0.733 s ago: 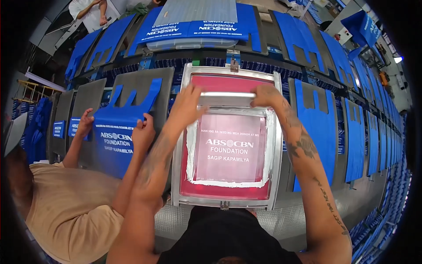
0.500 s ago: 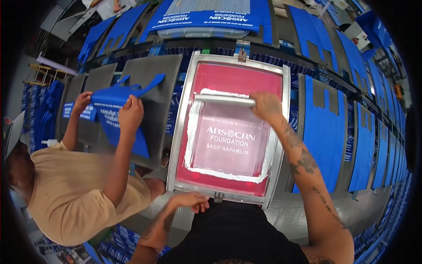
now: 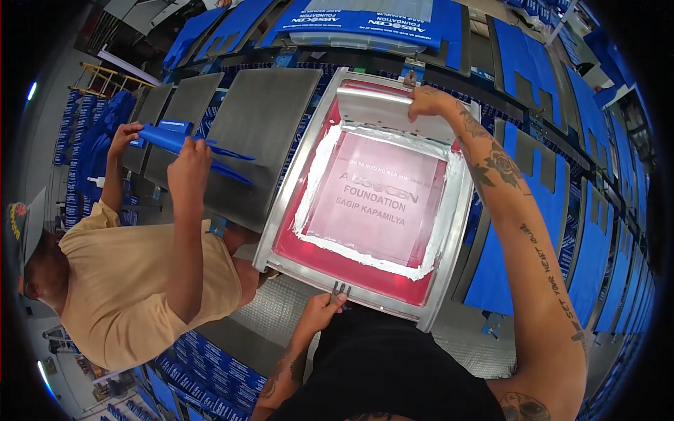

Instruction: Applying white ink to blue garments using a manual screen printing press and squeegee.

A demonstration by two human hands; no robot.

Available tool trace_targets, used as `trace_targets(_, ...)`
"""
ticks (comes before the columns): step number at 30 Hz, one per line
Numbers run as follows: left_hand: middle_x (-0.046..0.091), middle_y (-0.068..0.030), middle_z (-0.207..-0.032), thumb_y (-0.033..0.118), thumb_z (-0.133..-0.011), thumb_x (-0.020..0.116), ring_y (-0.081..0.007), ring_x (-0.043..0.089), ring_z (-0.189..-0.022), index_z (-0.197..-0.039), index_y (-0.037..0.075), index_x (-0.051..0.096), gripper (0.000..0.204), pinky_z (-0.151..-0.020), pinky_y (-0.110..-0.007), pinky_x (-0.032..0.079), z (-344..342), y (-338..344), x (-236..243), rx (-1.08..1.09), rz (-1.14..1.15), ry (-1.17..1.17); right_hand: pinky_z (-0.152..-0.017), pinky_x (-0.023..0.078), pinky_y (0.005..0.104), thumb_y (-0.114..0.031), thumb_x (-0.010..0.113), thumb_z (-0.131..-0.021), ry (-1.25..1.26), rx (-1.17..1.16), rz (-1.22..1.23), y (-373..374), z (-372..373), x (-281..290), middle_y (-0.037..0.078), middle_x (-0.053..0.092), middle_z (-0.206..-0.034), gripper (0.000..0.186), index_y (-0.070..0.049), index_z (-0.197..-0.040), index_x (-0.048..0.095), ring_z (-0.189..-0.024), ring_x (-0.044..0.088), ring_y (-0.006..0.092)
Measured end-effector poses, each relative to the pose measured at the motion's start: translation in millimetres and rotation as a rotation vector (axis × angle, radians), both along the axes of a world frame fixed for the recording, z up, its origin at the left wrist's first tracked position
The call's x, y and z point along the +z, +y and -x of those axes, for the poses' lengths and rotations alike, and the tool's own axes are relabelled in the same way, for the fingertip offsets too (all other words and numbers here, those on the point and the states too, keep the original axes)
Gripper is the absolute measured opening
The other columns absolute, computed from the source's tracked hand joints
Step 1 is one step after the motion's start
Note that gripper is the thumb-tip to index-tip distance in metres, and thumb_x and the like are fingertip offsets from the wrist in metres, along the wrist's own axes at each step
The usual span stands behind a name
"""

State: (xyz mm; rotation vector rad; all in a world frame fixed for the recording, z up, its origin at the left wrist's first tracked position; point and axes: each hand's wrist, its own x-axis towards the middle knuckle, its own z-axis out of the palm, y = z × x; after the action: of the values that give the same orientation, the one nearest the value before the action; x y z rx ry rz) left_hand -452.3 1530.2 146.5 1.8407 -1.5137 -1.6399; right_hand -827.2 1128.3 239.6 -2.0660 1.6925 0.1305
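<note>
A: Since the screen frame (image 3: 302, 168) sits mid-view, where's the squeegee (image 3: 379, 109)?
B: Frame's 12 o'clock. Right hand (image 3: 427, 104) has its right end, grip closed.
A: Left?
B: Left hand (image 3: 321, 312) at frame's 6 to 7 o'clock, grip closed on the pronged tab (image 3: 342, 288).
A: Anything around?
B: Co-worker (image 3: 147, 274) at 9 o'clock from frame, holding a blue bag (image 3: 160, 137); grey board (image 3: 263, 133) between. White border (image 3: 423, 268) rings the print area.

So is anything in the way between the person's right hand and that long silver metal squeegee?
No, nothing visible: the right hand holds the right end of the long silver metal squeegee, over the far end of the silver-framed red screen.
</note>
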Motion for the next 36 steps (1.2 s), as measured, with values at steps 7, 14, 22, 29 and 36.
trace_targets(7,0.06,-0.001,-0.064,0.041,-0.097,0.052,-0.0062,0.05,-0.053,-0.085,0.001,0.066,0.044,-0.05,-0.022,0.04,13.8,1.8,72.7,0.21,-0.163,0.33,-0.09,0.046,0.0381,-0.037,0.074,-0.06,-0.105,-0.032,-0.062,4.3,6.0,23.9,0.017,0.064,-0.114,0.063,-0.008,-0.115,0.066,-0.108,0.06,0.0309)
trace_targets(14,0.063,-0.0029,-0.07,0.038,-0.099,0.05,-0.0102,0.058,-0.068,-0.091,-0.001,0.065,0.043,-0.061,-0.023,0.046,15.1,8.2,17.3,0.25,-0.1,0.479,-0.084,0.048,0.0385,-0.029,0.075,-0.062,-0.144,-0.044,0.09,25.1,5.3,1.7,0.016,0.07,-0.095,0.052,-0.008,-0.11,0.068,-0.094,0.065,0.0307)
trace_targets(22,0.064,-0.0073,-0.072,0.045,-0.097,0.049,-0.0177,0.06,-0.07,-0.086,0.004,0.069,0.047,-0.067,-0.032,0.046,-13.8,0.5,-19.1,-0.136,0.048,0.234,-0.087,0.049,0.0425,-0.016,0.064,-0.072,-0.008,-0.091,0.256,85.7,-37.5,-12.4,0.018,0.068,-0.098,0.039,-0.011,-0.11,0.066,-0.098,0.064,0.0337)
trace_targets(29,0.064,-0.0044,-0.07,0.042,-0.098,0.05,-0.0114,0.055,-0.069,-0.078,0.003,0.069,0.048,-0.066,-0.028,0.044,-14.8,-17.4,-17.9,-0.173,-0.017,0.464,-0.082,0.05,0.0415,-0.006,0.056,-0.072,0.007,-0.128,0.333,187.4,-90.7,-18.7,0.008,0.067,-0.096,0.031,-0.011,-0.102,0.066,-0.095,0.062,0.0289)
trace_targets(36,0.065,-0.0068,-0.071,0.039,-0.099,0.049,-0.0144,0.06,-0.069,-0.079,0.0,0.068,0.048,-0.069,-0.03,0.048,-20.4,-18.6,-34.6,-0.288,-0.042,0.41,-0.07,0.042,0.0388,-0.005,0.066,-0.059,0.077,-0.144,0.423,372.9,-205.8,-16.4,0.0,0.061,-0.098,0.042,-0.013,-0.1,0.062,-0.088,0.055,0.0229)
